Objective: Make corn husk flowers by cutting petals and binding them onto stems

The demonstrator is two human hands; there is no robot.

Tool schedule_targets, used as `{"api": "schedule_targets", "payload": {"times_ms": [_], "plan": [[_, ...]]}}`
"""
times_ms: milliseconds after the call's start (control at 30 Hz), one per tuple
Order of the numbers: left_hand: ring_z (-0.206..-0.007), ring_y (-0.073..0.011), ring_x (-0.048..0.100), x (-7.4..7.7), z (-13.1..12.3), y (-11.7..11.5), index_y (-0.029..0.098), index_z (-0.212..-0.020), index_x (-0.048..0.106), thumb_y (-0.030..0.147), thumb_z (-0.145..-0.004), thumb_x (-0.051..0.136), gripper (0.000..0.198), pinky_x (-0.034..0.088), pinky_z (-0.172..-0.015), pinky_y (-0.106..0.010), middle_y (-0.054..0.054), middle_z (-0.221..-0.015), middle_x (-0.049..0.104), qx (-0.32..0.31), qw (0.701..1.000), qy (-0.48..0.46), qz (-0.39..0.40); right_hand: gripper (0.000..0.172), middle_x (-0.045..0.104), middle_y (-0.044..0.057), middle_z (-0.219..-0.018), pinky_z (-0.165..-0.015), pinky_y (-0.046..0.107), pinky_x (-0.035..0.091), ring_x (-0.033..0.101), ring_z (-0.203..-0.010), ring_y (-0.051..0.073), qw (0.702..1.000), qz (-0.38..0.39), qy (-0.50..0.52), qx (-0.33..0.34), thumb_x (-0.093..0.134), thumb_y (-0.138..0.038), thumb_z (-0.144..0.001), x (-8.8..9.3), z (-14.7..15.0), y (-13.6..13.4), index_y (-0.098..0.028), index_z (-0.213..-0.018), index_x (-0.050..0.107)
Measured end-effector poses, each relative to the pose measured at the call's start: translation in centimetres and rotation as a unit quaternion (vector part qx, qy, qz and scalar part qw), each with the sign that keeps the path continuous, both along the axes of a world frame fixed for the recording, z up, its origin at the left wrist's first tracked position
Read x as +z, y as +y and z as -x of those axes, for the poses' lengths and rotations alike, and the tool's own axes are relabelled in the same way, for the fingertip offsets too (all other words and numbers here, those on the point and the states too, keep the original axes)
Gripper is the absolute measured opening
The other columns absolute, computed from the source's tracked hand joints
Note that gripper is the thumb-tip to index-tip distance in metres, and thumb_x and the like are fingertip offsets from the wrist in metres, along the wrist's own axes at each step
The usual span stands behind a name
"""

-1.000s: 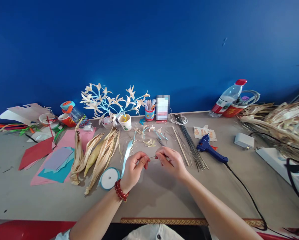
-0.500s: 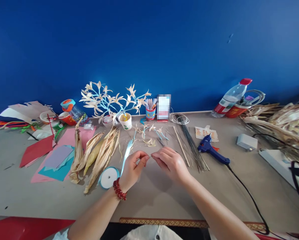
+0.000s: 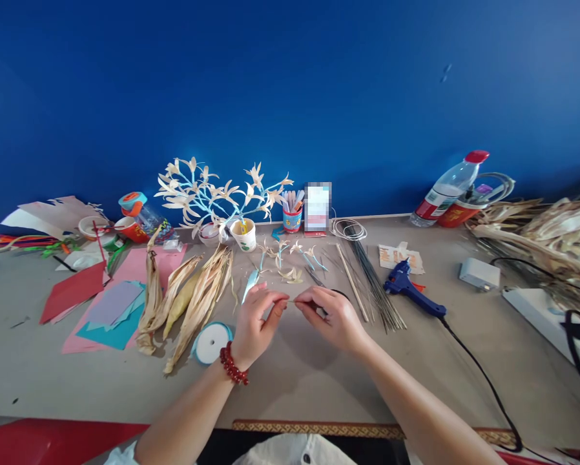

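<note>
A: What's different from a second ago?

B: The gap is narrower. The left hand (image 3: 261,320) and the right hand (image 3: 333,316) are closer together, and the left fingers lie flatter, hiding more of the pale blue ribbon (image 3: 251,283) behind them.

A: Are they holding anything?

B: Each pinches a thin strand (image 3: 291,301) between thumb and fingertips. It bridges the small gap, above the bench (image 3: 309,387). It's so fine that I can't say for sure whether it's wire or a sliver of husk.

A: And what does the shift mean for the work?

B: My reading is that the strand is now governed over a very short span, so it's fine fingertip handling.

A: What's around them?

B: The ribbon spool (image 3: 212,343) sits just beside the left wrist, with dried corn husks (image 3: 203,297) further left. Small husk flowers (image 3: 314,258) lie beyond the fingers. Right of the right hand there's a bundle of dark wires (image 3: 380,284), then a blue glue gun (image 3: 411,290).
</note>
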State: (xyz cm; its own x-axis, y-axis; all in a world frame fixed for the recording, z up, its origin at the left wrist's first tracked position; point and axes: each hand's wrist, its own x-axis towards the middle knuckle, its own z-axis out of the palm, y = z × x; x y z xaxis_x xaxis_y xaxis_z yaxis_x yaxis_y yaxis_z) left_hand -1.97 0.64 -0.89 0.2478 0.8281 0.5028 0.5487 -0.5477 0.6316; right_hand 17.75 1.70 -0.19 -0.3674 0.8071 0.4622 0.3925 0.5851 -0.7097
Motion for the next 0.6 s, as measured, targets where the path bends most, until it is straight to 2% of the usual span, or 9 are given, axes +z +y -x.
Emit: {"api": "schedule_targets", "payload": {"times_ms": [67,133,300,467,600], "plan": [[-0.091,-0.0196,0.067,0.1,0.1,0.0,0.024,-0.104,0.064,0.021,-0.094,0.055,0.014,0.038,-0.108,-0.045,-0.004,-0.095,0.074,0.014,0.998,0.026,-0.052,0.014,0.067,0.004,-0.075,-0.057,0.025,0.043,0.058,-0.063,0.015,1.0,0.01,0.003,-0.014,0.055,-0.024,-0.095,-0.1,-0.1,0.0,-0.021,-0.089,0.067],[-0.093,-0.0196,0.066,0.3,0.2,0.0,0.024,-0.104,0.065,0.018,-0.092,0.058,0.016,0.036,-0.109,-0.046,-0.004,-0.095,0.073,0.015,0.994,0.058,-0.092,0.013,0.066,0.003,-0.074,-0.056,0.025,0.043,0.057,-0.062,0.015,1.0,0.018,0.008,-0.012,0.055,-0.023,-0.094,-0.1,-0.2,0.0,-0.021,-0.088,0.066],[-0.089,-0.0196,0.066,0.4,0.2,0.0,0.025,-0.096,0.068,0.018,-0.091,0.059,0.013,0.042,-0.105,-0.045,-0.004,-0.09,0.072,0.028,0.992,0.065,-0.105,0.011,0.067,0.002,-0.073,-0.05,0.022,0.04,0.057,-0.062,0.014,0.998,0.061,0.032,-0.008,0.058,-0.022,-0.091,0.3,-0.1,-0.1,-0.021,-0.083,0.066],[-0.088,-0.0197,0.066,-0.1,0.2,0.1,0.023,-0.095,0.069,0.02,-0.093,0.057,0.013,0.05,-0.091,-0.038,-0.005,-0.086,0.07,0.022,0.998,-0.018,-0.056,0.01,0.066,0.0,-0.071,-0.053,0.021,0.04,0.056,-0.063,0.013,0.989,0.124,0.085,0.015,0.061,-0.021,-0.088,-0.2,0.1,0.0,-0.019,-0.081,0.067],[-0.077,-0.0158,0.066,-0.8,-0.1,-0.2,0.022,-0.107,0.064,0.025,-0.097,0.052,0.016,0.053,-0.075,-0.03,-0.003,-0.082,0.069,0.002,0.993,-0.096,0.062,0.011,0.067,0.002,-0.073,-0.057,0.023,0.043,0.057,-0.066,0.014,0.975,0.171,0.14,0.009,0.064,-0.026,-0.088,-1.0,0.4,-0.1,-0.018,-0.081,0.068]]}}
